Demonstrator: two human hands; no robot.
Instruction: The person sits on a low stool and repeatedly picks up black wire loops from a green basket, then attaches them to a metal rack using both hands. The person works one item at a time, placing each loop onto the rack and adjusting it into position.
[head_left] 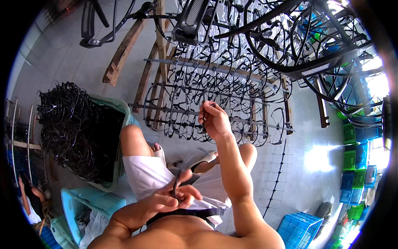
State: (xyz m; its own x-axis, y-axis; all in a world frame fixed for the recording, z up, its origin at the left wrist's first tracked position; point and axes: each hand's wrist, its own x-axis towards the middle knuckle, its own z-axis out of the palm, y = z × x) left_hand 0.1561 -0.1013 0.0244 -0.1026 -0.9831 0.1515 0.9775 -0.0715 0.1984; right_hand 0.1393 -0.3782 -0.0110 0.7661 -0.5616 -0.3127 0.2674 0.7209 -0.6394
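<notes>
My left hand (174, 197) is close to my waist, its fingers closed on a thin curved black piece (176, 182) that is smeared by motion. Raised in front of me, my right hand (214, 120) has its fingers curled together at the near side of a rack of black wire-like frames (182, 89). Something small and dark shows at those fingertips, but I cannot make out what it is. The frames are thin rounded loops, hung in rows along metal rods (166, 108).
Left of my knees, a pale green crate (126, 110) overflows with tangled black loops (68, 124). Larger black frames (306, 70) hang overhead. A spiked rod (277, 182) lies on the floor, right. A blue crate (299, 230), light-blue basket (68, 203) and wooden bars (124, 52) stand around.
</notes>
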